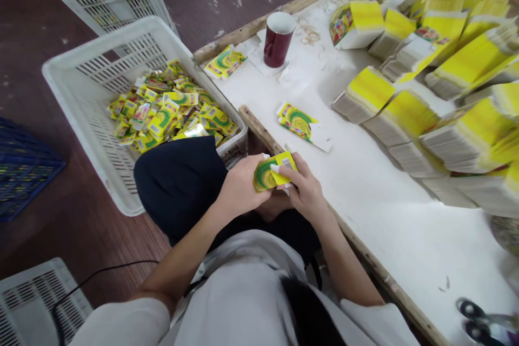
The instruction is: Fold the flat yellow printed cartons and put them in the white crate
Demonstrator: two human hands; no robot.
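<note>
My left hand (245,184) and my right hand (305,186) meet above my lap, closed on a small yellow carton (268,174) with a green swirl and a barcode. The left grips its left end. The right fingers and thumb press on the barcode end, where white flaps show. Just beyond my hands, a flattened carton (299,123) lies on the white table (344,173). Another carton (226,62) lies farther back, near a dark red mug (279,39).
Left of the table stands a white crate (101,146) with many small cartons (170,108) inside. Bundles of flat cartons (409,113) are stacked along the table's right side. Scissors (478,319) lie near the right front, and rubber bands (310,32) lie behind the mug. A black cable (109,268) runs at left.
</note>
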